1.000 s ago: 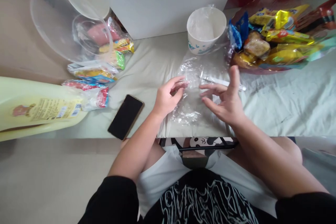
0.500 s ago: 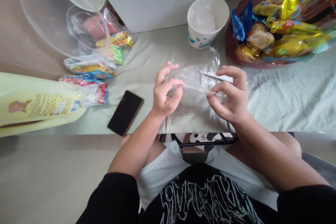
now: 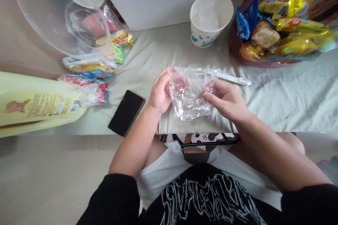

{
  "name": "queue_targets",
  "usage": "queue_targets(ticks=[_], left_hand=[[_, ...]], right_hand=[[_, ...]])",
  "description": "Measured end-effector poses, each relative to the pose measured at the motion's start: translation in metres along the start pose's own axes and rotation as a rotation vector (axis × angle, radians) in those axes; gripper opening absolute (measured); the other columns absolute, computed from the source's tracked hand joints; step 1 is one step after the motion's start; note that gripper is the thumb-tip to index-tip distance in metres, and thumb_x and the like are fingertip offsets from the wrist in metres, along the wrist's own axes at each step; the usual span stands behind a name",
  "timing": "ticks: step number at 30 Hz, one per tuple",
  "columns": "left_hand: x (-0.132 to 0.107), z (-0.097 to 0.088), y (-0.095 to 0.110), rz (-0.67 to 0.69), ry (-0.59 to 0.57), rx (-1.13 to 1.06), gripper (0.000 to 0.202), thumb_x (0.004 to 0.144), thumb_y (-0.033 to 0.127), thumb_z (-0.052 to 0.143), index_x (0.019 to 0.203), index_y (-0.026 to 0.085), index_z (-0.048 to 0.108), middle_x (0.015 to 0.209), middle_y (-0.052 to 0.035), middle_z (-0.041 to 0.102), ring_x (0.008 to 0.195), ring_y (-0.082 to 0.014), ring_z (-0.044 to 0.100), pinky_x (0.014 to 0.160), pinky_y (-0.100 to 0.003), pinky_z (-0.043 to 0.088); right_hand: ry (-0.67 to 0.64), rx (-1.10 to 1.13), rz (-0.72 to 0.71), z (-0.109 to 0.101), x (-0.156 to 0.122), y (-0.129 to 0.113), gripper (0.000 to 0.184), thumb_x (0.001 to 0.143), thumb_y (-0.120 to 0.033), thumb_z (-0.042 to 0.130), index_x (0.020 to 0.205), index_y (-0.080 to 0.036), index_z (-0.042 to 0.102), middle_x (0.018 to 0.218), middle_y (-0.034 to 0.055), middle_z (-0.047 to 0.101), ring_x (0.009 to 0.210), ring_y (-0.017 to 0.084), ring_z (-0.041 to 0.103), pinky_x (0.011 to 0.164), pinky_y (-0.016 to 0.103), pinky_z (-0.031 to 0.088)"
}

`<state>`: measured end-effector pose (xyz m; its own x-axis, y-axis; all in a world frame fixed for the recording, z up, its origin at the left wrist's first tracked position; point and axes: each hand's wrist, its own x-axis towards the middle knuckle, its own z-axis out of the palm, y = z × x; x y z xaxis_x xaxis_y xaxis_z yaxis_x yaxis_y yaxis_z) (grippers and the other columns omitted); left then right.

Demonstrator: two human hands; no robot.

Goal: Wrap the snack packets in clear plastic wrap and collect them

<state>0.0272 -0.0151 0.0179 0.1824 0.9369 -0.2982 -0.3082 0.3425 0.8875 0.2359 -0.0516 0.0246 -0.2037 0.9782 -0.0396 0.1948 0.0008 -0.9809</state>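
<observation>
Between my two hands a clear plastic bag point(image 3: 191, 102) is spread, crinkled along its lower part. My left hand point(image 3: 160, 91) grips its left edge, with some fingers seen through the film. On the other side my right hand point(image 3: 224, 98) pinches the bag between thumb and fingers. A white-handled utility knife point(image 3: 235, 78) lies on the cloth just beyond my right hand; its left end is hidden behind the bag. Farther back stands a white paper cup point(image 3: 211, 37) with a blue-green pattern and crumpled clear film inside.
A black phone point(image 3: 126, 113) lies left of my arm. Snack packets point(image 3: 92, 67) and a clear plastic lid point(image 3: 29, 10) are at the far left, near a yellow bag point(image 3: 39, 105). A red bowl point(image 3: 235, 49) of wrapped snacks stands at right, a white box point(image 3: 163, 0) behind.
The clear bag has been lifted and spread upright between my hands. The knife now rests farther right on the cloth, beyond my right hand, which has turned inward.
</observation>
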Motion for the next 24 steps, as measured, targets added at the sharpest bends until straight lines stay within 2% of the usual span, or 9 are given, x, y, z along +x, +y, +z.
queue_targets(ticks=[2,4,7,10,14,17,19,21,24], left_hand=[[-0.002,-0.001,0.001,-0.093,-0.118,0.025,0.042,0.081,0.047,0.071,0.113,0.023,0.06,0.086,-0.0025,0.074,0.075,-0.0198,0.073,0.064,-0.03,0.056],[-0.003,-0.001,0.0,-0.169,-0.188,0.09,0.046,0.073,0.033,0.078,0.114,0.021,0.062,0.088,-0.0034,0.076,0.073,-0.018,0.072,0.062,-0.027,0.054],[-0.001,0.0,-0.004,-0.203,-0.17,0.14,0.032,0.071,0.02,0.07,0.103,0.017,0.067,0.086,-0.0055,0.077,0.072,-0.0169,0.072,0.057,-0.025,0.051],[0.004,-0.001,-0.007,-0.194,-0.159,0.125,0.022,0.079,0.027,0.062,0.097,0.016,0.068,0.083,-0.008,0.077,0.072,-0.0199,0.074,0.055,-0.028,0.054],[0.003,-0.002,-0.005,-0.192,-0.273,0.215,0.031,0.081,0.034,0.069,0.107,0.018,0.065,0.086,-0.0058,0.077,0.071,-0.0189,0.075,0.061,-0.029,0.058],[-0.001,-0.004,-0.001,-0.226,-0.316,0.304,0.034,0.08,0.029,0.072,0.111,0.02,0.063,0.065,0.0025,0.068,0.051,-0.0134,0.065,0.05,-0.025,0.052],[-0.002,-0.005,0.002,-0.242,-0.33,0.307,0.031,0.082,0.03,0.07,0.111,0.021,0.063,0.052,0.0076,0.057,0.041,-0.0112,0.056,0.042,-0.024,0.046],[0.0,-0.007,0.003,-0.212,-0.326,0.253,0.027,0.081,0.034,0.071,0.104,0.023,0.065,0.049,0.0093,0.051,0.037,-0.0099,0.05,0.039,-0.023,0.043],[0.004,-0.009,0.003,-0.126,-0.291,0.151,0.021,0.075,0.038,0.074,0.082,0.023,0.063,0.052,0.0063,0.053,0.04,-0.0099,0.051,0.039,-0.023,0.042]], right_hand=[[0.092,0.08,0.04,0.0,0.001,0.001,0.018,0.089,-0.037,0.066,0.082,-0.022,0.058,0.07,-0.0019,0.061,0.064,0.013,0.056,0.06,0.03,0.045],[0.148,0.131,0.061,-0.002,0.002,0.003,0.018,0.089,-0.037,0.065,0.084,-0.023,0.055,0.068,-0.0029,0.058,0.062,0.013,0.056,0.058,0.029,0.045],[0.091,0.123,0.122,-0.004,0.002,0.007,0.02,0.088,-0.039,0.066,0.085,-0.024,0.052,0.066,-0.0038,0.057,0.054,0.012,0.054,0.05,0.028,0.044],[0.034,0.097,0.165,-0.004,0.002,0.009,0.023,0.086,-0.038,0.068,0.086,-0.024,0.049,0.07,-0.0033,0.061,0.05,0.01,0.053,0.044,0.026,0.041],[-0.043,0.115,0.178,-0.006,0.002,0.009,0.027,0.084,-0.035,0.069,0.101,-0.024,0.051,0.062,-0.0073,0.058,0.048,0.01,0.05,0.044,0.025,0.037],[-0.038,0.015,0.166,-0.009,0.003,0.008,0.016,0.086,-0.034,0.066,0.088,-0.021,0.056,0.056,-0.0074,0.053,0.047,0.008,0.047,0.045,0.024,0.035],[-0.042,0.018,0.15,-0.01,0.003,0.008,0.017,0.088,-0.035,0.064,0.084,-0.021,0.056,0.057,-0.0062,0.054,0.048,0.008,0.048,0.046,0.024,0.037],[-0.056,0.098,0.119,-0.01,0.003,0.009,0.019,0.09,-0.039,0.064,0.088,-0.021,0.058,0.057,-0.0061,0.055,0.047,0.009,0.049,0.046,0.025,0.039],[-0.038,0.234,0.014,-0.01,0.002,0.011,0.025,0.089,-0.048,0.066,0.093,-0.023,0.061,0.063,-0.0045,0.059,0.05,0.011,0.053,0.049,0.027,0.044]])
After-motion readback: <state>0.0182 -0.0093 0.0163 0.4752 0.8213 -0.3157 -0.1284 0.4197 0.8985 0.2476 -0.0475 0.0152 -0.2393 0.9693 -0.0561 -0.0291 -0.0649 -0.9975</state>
